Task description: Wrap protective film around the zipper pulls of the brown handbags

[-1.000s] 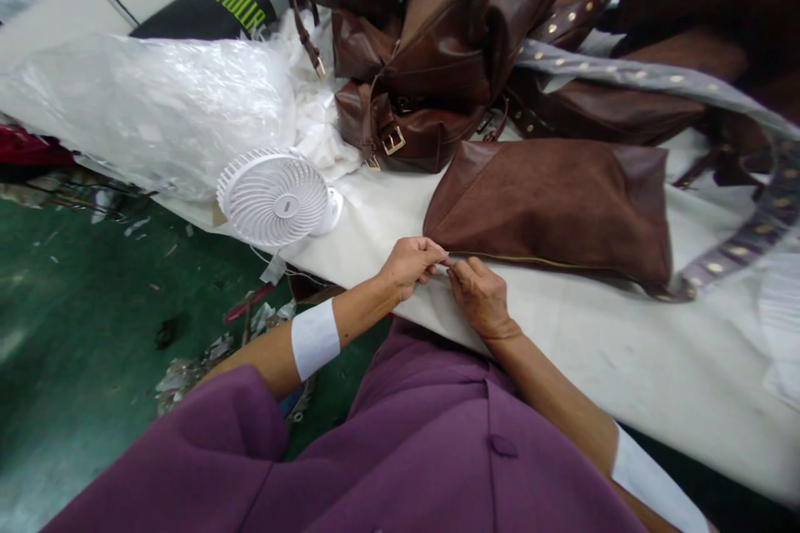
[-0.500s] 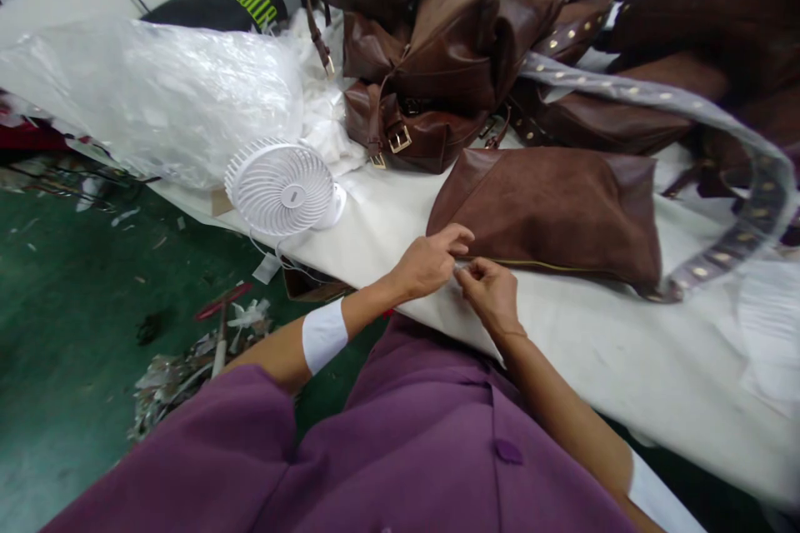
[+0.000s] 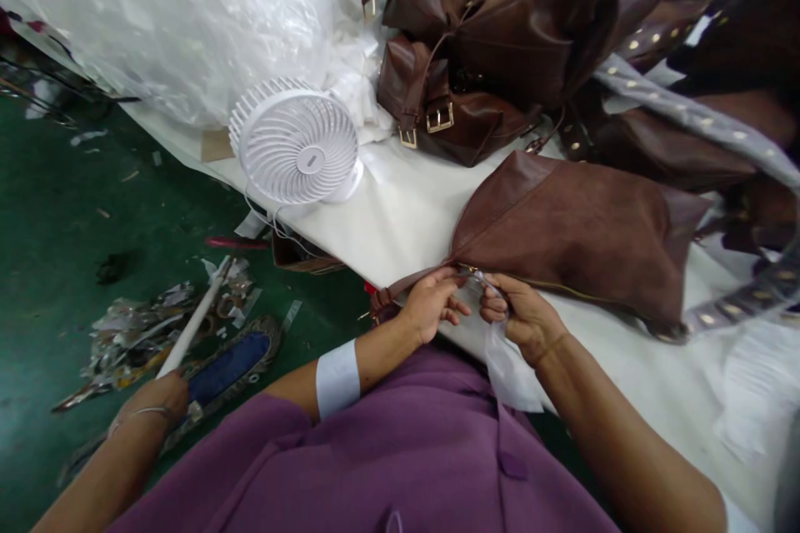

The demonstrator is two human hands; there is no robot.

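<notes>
Just beyond the right hand [image 3: 528, 321], which pinches translucent plastic [image 3: 509, 368], the brown bag [image 3: 581, 229] stretches lengthwise rightward, zipper [image 3: 562, 290] nearest. The left hand [image 3: 431, 306] has an unclear grip.

My table [image 3: 406, 204] carries a fan [image 3: 306, 150]. Right of the fan I see a brown bag [image 3: 581, 225]; behind the fan, clear plastic [image 3: 206, 25] is heaped.

Your 2 forearms [image 3: 609, 408] angle inward; your left hand [image 3: 431, 306] sits half-curled just beside your right hand [image 3: 526, 316], which pinches.
</notes>
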